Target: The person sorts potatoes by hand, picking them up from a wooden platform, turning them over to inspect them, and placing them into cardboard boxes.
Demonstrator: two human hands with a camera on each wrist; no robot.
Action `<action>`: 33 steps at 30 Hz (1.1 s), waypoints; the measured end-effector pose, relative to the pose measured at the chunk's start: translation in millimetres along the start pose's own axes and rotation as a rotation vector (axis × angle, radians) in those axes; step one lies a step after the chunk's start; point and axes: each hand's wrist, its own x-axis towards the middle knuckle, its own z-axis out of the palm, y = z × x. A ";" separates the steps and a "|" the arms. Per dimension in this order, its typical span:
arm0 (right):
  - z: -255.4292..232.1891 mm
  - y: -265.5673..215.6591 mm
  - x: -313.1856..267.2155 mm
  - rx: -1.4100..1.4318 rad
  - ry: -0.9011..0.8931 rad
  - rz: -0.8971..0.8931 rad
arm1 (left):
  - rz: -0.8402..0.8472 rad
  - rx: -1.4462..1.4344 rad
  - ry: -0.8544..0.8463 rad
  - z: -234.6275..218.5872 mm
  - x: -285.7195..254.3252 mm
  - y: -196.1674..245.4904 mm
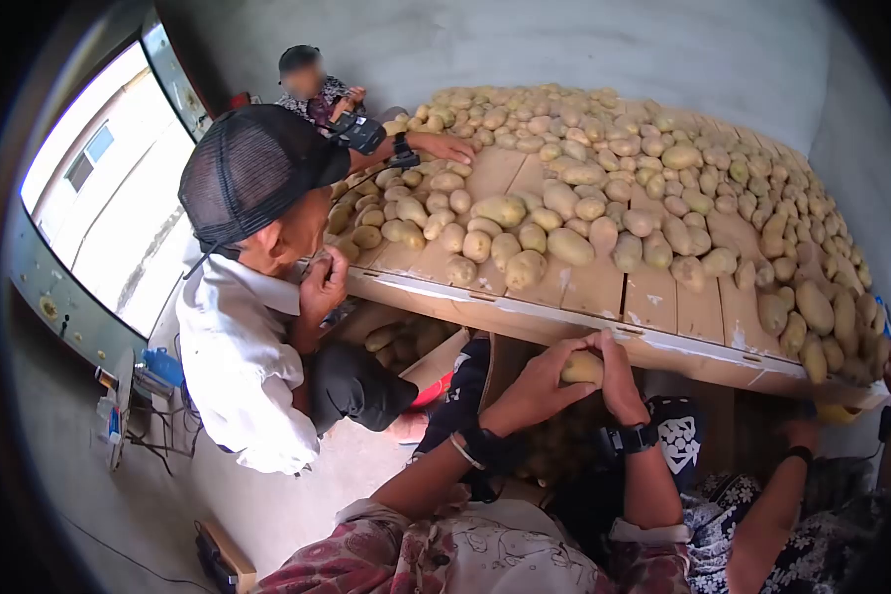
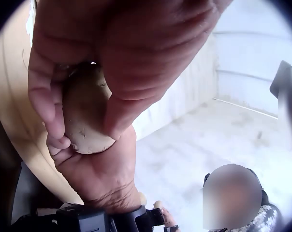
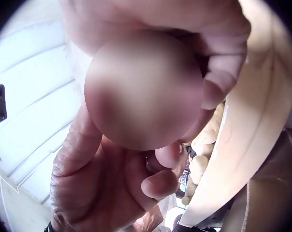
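Both hands hold one yellowish potato [image 1: 582,369] in front of the box's near edge. My left hand [image 1: 537,392] grips it from the left, and my right hand [image 1: 620,384] cups its other side. In the left wrist view the thumb and fingers of the left hand [image 2: 141,63] lie around the potato [image 2: 85,113], while the right hand [image 2: 105,179] supports it from below. A round blur covers the middle of the right wrist view, hiding the potato there between the right hand [image 3: 155,17] and the left hand [image 3: 105,186].
A wide cardboard surface [image 1: 698,307] bears a large heap of potatoes [image 1: 584,188]. At the left a person in a black cap [image 1: 252,178] reaches over it; another person [image 1: 312,94] is behind. A neighbour's arm [image 1: 762,525] is at my right. More potatoes [image 1: 406,342] lie below.
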 end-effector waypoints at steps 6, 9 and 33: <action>5.4 0.0 -3.6 0.224 -0.096 0.067 | -0.036 -0.077 -0.110 -10.8 -0.6 12.9; 4.1 1.9 -3.3 0.295 -0.134 0.100 | 0.035 -0.072 -0.095 -8.1 0.3 8.2; 9.5 -34.0 -16.3 0.529 -0.235 0.184 | -0.047 -0.262 0.006 -13.8 3.5 13.2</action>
